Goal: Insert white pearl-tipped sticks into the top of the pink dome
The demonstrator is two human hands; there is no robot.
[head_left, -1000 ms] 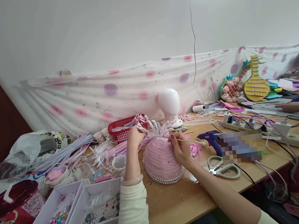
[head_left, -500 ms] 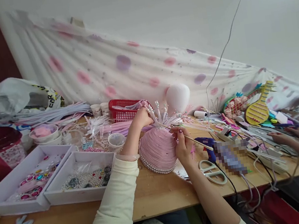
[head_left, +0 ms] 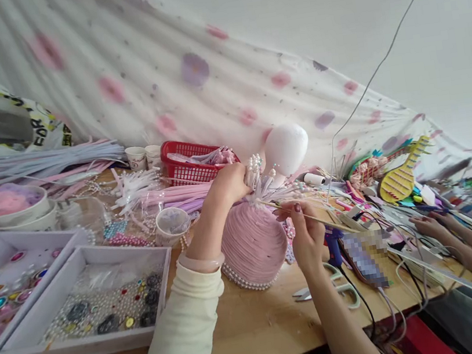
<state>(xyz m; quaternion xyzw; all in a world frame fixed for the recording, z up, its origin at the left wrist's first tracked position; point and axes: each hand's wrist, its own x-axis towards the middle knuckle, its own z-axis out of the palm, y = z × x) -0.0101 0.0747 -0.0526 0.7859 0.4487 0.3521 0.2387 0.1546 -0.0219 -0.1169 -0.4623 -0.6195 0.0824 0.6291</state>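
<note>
Head view is tilting closer now: beside the pink dome [head_left: 252, 244], left hand [head_left: 230, 182] is still pinching pearl sprigs [head_left: 256, 169] atop it, right hand [head_left: 305, 231] keeps gripping a wooden stick [head_left: 312, 219], prodding in.

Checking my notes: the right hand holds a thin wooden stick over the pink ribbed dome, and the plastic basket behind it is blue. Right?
Not quite. In the head view the plastic basket is red, not blue. The right hand does hold the thin wooden stick over the pink ribbed dome.

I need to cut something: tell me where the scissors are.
In the head view, the scissors lie on the wooden table, right of the pink dome, partly under the right hand's forearm.
</note>
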